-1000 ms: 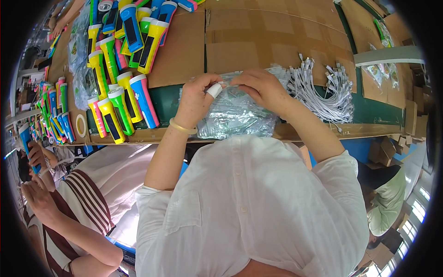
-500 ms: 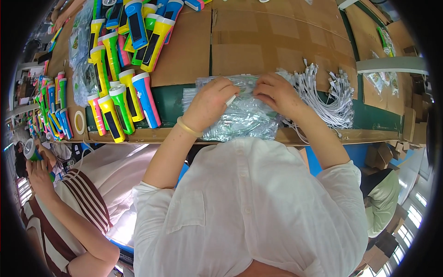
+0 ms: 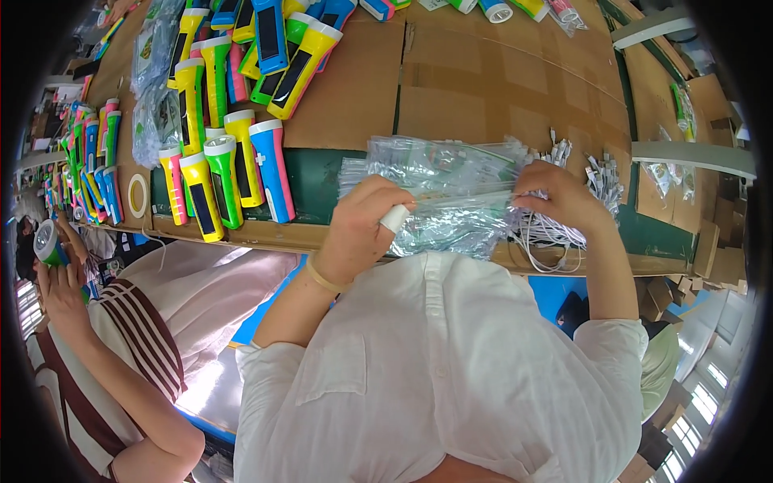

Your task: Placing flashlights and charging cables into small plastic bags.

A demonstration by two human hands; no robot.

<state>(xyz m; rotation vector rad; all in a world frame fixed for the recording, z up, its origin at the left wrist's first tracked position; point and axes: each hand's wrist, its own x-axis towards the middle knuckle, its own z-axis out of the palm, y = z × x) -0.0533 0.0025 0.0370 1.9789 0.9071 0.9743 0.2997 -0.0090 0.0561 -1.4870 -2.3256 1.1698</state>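
A stack of clear plastic bags (image 3: 447, 229) lies at the table's near edge in front of me. My left hand (image 3: 366, 221) is closed in a pinch on the left end of a clear plastic bag (image 3: 463, 197); a short white sleeve, seemingly on a finger, shows at its tip. The bag's right end is pinched by my right hand (image 3: 560, 193), so the bag stretches between the two hands above the stack. White charging cables (image 3: 608, 181) lie in a bundle beside and partly behind my right hand.
Several colourful flashlights (image 3: 270, 169) stand and lie to the left, by a tape roll (image 3: 138, 196) and bagged items (image 3: 157, 113). More flashlights (image 3: 495, 11) lie at the far edge. Cardboard (image 3: 515, 88) covers the table. A co-worker's hand (image 3: 64, 298) holds a flashlight at left.
My hands have moved apart, the right one to the right towards the cables. A bag now stretches between them. The whole view has shifted slightly.
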